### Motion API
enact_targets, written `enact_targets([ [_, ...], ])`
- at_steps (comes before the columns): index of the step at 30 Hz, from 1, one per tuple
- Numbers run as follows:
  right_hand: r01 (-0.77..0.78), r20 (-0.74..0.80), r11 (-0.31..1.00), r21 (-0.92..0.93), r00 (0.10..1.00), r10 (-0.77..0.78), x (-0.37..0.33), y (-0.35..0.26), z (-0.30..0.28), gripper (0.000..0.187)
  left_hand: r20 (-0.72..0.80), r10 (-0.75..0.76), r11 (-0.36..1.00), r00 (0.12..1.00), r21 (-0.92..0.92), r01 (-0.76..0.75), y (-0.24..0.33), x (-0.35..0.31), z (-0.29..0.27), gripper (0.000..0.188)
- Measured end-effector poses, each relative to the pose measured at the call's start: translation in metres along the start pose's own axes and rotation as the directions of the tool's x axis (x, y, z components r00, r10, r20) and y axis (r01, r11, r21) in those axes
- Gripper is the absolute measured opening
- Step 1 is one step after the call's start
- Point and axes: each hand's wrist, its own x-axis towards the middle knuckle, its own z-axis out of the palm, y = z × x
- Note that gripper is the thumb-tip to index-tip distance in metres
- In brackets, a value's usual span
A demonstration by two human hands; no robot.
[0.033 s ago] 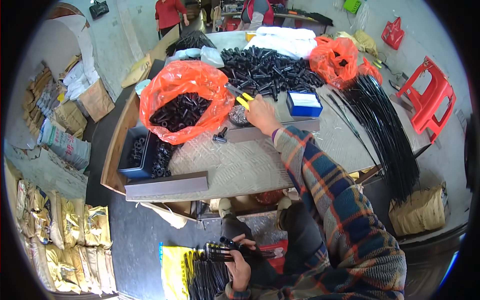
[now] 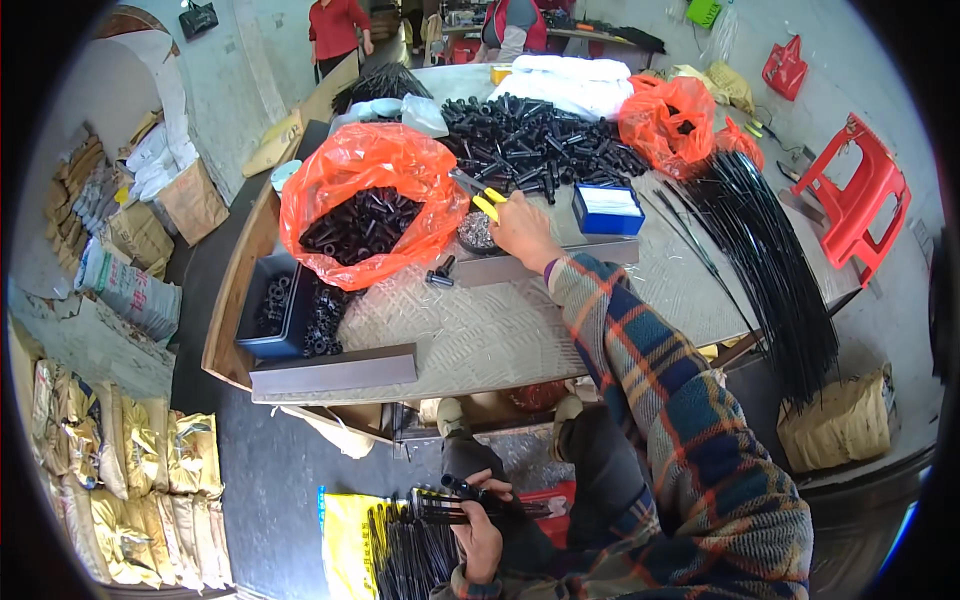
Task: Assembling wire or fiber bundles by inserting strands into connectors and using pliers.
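My right hand [image 2: 523, 232] is closed at the yellow handles of a plier-like tool [image 2: 488, 202], its grey tips pointing toward the orange bag. Just below the tool stands a round dish of small shiny metal bits [image 2: 476, 231]. Down over my lap, my left hand [image 2: 480, 540] is closed around a short black tube [image 2: 462, 487] and some thin black rods [image 2: 440, 508]; its fingers hide part of them. More black rods [image 2: 405, 550] lie in a bundle on a yellow bag [image 2: 345, 540] beside my leg.
On the table [image 2: 470, 350] stand an orange bag [image 2: 370, 150] of black tubes, a blue bin [image 2: 275, 345] and a blue box [image 2: 607, 222]. Black tubes [image 2: 540, 140] are heaped behind. Long rods [image 2: 770, 270] overhang the right edge by a red stool [image 2: 865, 200]. Two people are beyond.
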Motion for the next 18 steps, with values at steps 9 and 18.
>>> enact_targets([
  [9,0.137,-0.212,0.894,0.426,0.976,-0.049,-0.032,0.011,-0.008,0.023,-0.051,-0.006,0.999,0.999,-0.031,0.005,0.001,-0.009,-0.007,0.051],
  [18,0.043,-0.023,0.051,0.998,0.940,-0.339,-0.280,-0.032,-0.095,0.012,0.188,0.126,0.988,0.974,0.065,-0.141,0.057,-0.017,0.018,0.064],
])
